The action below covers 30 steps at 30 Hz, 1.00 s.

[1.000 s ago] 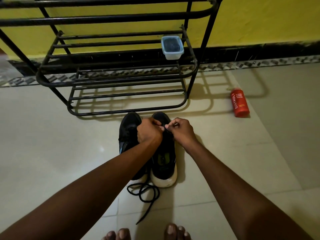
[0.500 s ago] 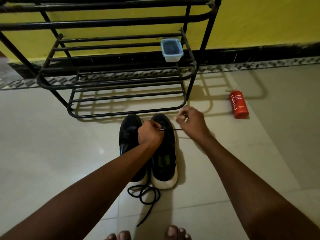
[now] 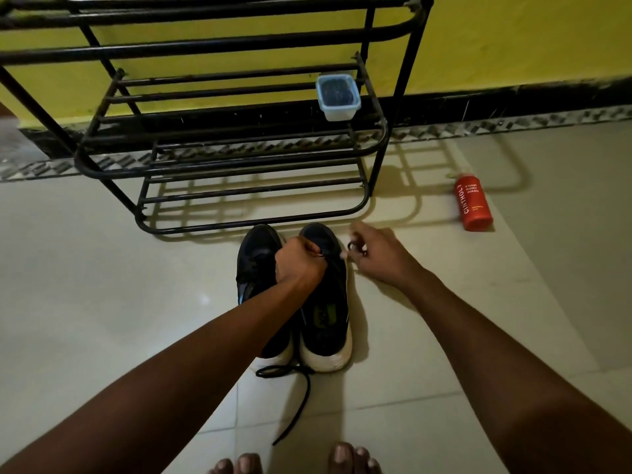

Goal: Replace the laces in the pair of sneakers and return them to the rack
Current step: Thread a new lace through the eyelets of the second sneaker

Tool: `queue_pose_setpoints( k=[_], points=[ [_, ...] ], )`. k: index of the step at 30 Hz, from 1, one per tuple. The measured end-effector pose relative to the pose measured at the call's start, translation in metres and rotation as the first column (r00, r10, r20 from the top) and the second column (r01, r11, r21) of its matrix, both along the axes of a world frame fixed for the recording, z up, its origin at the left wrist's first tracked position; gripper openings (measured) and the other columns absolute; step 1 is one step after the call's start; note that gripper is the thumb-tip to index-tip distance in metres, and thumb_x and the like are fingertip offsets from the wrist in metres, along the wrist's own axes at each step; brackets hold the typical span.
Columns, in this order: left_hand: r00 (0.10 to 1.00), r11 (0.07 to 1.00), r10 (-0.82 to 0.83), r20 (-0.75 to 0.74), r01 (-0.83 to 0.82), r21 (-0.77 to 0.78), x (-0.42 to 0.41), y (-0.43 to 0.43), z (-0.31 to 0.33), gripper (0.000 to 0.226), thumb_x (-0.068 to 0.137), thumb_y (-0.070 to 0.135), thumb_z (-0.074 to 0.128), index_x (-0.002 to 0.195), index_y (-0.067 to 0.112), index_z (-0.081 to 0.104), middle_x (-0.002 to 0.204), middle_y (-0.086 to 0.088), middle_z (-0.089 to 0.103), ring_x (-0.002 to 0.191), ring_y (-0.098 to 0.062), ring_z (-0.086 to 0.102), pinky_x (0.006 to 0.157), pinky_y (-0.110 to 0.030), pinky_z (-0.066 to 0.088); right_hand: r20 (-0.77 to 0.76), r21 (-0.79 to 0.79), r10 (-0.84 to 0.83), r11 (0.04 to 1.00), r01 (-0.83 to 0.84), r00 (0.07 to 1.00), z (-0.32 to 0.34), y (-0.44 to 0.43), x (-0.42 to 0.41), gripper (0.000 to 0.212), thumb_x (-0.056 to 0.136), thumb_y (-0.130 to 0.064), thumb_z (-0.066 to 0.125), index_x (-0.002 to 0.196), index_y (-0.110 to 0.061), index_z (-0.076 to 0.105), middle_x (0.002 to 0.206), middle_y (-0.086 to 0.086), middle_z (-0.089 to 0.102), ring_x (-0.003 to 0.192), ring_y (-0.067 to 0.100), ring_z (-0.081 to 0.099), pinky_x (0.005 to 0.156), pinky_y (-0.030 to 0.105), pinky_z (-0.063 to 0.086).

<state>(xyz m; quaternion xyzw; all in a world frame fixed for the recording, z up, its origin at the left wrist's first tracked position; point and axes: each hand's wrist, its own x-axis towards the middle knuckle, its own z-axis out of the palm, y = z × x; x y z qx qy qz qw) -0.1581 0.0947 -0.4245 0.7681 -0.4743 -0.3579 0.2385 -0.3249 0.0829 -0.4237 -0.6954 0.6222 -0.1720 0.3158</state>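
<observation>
Head view: left hand (image 3: 299, 265) pinches the lace (image 3: 351, 247) at one shoe (image 3: 328, 313), hiding where it threads; right hand (image 3: 379, 256) grips its blurred end; forearm (image 3: 239, 336) covers the other shoe (image 3: 254, 261) heel

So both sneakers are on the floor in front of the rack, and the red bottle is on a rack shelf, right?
Not quite: the head view shows the red bottle on the floor, to the right of the rack. The sneakers are indeed on the floor in front of it.

Tally of things, by kind
Two sneakers (image 3: 254, 258) (image 3: 325, 319), two laces (image 3: 301, 401) (image 3: 352, 247), two hands (image 3: 299, 265) (image 3: 379, 258), one rack (image 3: 239, 53), one container (image 3: 338, 97), one red bottle (image 3: 473, 206).
</observation>
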Motion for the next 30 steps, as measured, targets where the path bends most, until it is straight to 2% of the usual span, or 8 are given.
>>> queue_pose_setpoints(
  k=[1,3,8,11,16,21,27,30],
  points=[
    [1.0,1.0,0.001,0.001,-0.001,-0.003,-0.001,0.0,0.0,0.012,0.088,0.012,0.07,0.089,0.024,0.07,0.099,0.0,0.072,0.092,-0.016,0.067,0.08,-0.03,0.057,-0.18,0.035,0.177,0.984,-0.173,0.968,0.0,0.002,-0.003,0.017,0.09,-0.023,0.067,0.107,-0.022,0.061,0.097,0.011,0.067,0.09,0.026,0.061,0.079,0.035,0.052],
    [1.0,1.0,-0.005,0.001,0.005,-0.006,0.0,0.001,0.0,0.013,0.089,0.011,0.07,0.089,0.024,0.069,0.099,0.0,0.071,0.092,-0.016,0.068,0.08,-0.031,0.058,-0.15,-0.075,0.213,0.971,-0.226,0.966,0.011,-0.002,-0.002,0.01,0.09,-0.02,0.069,0.1,-0.017,0.071,0.088,0.011,0.069,0.087,0.027,0.062,0.078,0.034,0.05],
    [0.999,0.999,-0.051,-0.004,0.051,0.005,0.004,0.002,0.001,0.015,0.09,0.009,0.068,0.1,0.02,0.07,0.103,-0.001,0.07,0.093,-0.016,0.067,0.074,-0.026,0.052,0.083,-0.498,-0.385,0.783,0.373,0.919,0.027,-0.007,-0.023,0.02,0.091,-0.017,0.067,0.075,-0.005,0.067,0.073,0.009,0.065,0.076,0.03,0.054,0.066,0.033,0.035],
    [0.998,0.998,-0.058,-0.011,0.058,0.015,0.003,0.002,0.005,0.016,0.09,0.007,0.066,0.101,0.018,0.07,0.105,-0.003,0.069,0.095,-0.019,0.067,0.08,-0.03,0.057,-0.044,-0.445,-0.508,0.781,0.438,0.86,0.013,0.002,-0.035,0.019,0.092,-0.018,0.061,0.085,-0.002,0.067,0.085,0.016,0.067,0.087,0.035,0.054,0.073,0.038,0.04],
    [0.986,0.991,-0.131,-0.099,0.134,0.021,0.008,-0.001,0.019,0.013,0.091,0.006,0.064,0.1,0.016,0.068,0.1,-0.006,0.068,0.095,-0.02,0.067,0.086,-0.036,0.059,-0.066,-0.117,-0.268,0.959,0.259,0.961,-0.013,0.022,-0.036,0.021,0.085,-0.031,0.078,0.079,-0.012,0.071,0.085,0.004,0.067,0.081,0.027,0.066,0.071,0.037,0.054],
    [0.953,0.966,-0.252,-0.167,0.237,-0.1,0.02,-0.002,0.044,0.017,0.088,0.004,0.07,0.09,0.021,0.065,0.09,-0.005,0.07,0.075,-0.014,0.069,0.056,-0.019,0.053,-0.016,-0.182,-0.175,0.969,0.169,0.984,-0.01,0.027,-0.025,0.017,0.089,-0.022,0.074,0.104,-0.013,0.073,0.106,0.003,0.069,0.091,0.025,0.066,0.083,0.035,0.053],
    [0.886,0.871,-0.447,-0.124,0.4,-0.285,0.03,0.001,0.09,0.014,0.085,0.014,0.077,0.088,0.023,0.068,0.079,0.003,0.072,0.065,0.001,0.066,0.052,-0.014,0.047,0.34,-0.12,0.044,0.993,-0.003,0.939,0.035,0.025,0.008,0.037,0.088,0.006,0.056,0.113,-0.021,0.062,0.106,-0.011,0.072,0.098,0.008,0.067,0.083,0.027,0.053],
    [0.841,0.833,-0.522,-0.139,0.468,-0.295,0.031,0.0,0.117,0.013,0.085,0.011,0.078,0.091,0.017,0.067,0.072,0.0,0.072,0.064,-0.01,0.07,0.052,-0.023,0.053,0.59,0.082,0.05,0.989,-0.121,0.806,0.063,0.017,0.025,0.035,0.09,0.011,0.057,0.115,-0.012,0.06,0.084,-0.003,0.076,0.073,0.008,0.072,0.059,0.022,0.051]
  ],
)
